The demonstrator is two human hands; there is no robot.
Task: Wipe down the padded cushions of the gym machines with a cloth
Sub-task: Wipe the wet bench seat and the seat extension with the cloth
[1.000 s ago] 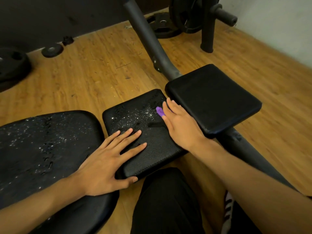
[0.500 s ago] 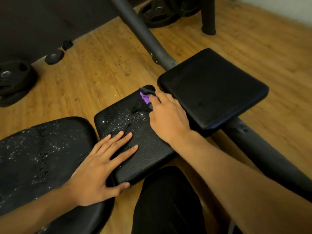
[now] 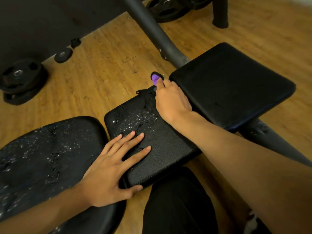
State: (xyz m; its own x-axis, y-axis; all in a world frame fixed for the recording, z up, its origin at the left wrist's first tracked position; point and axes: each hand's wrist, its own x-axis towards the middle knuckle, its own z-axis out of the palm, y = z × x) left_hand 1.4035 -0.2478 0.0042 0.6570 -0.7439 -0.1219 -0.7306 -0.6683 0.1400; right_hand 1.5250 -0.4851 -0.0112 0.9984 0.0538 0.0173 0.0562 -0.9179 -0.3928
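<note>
Three black padded cushions lie before me. The middle cushion (image 3: 162, 142) is speckled with water droplets on its far half. My left hand (image 3: 116, 164) rests flat on its near edge, fingers spread. My right hand (image 3: 170, 102) sits at the far corner of that cushion and holds a purple cloth (image 3: 155, 78), which pokes out past the fingertips; most of the cloth is hidden under the hand. The right cushion (image 3: 231, 85) looks dry. The left seat pad (image 3: 43, 154) is covered in droplets.
A grey steel frame tube (image 3: 152, 29) runs from the top down under the right cushion. Weight plates lie on the wooden floor at far left (image 3: 20, 78) and top centre (image 3: 168, 9). My dark trouser leg (image 3: 177, 205) is below the middle cushion.
My right hand has pushed the purple cloth forward along the middle cushion to its far corner. The left hand has stayed flat on the near edge.
</note>
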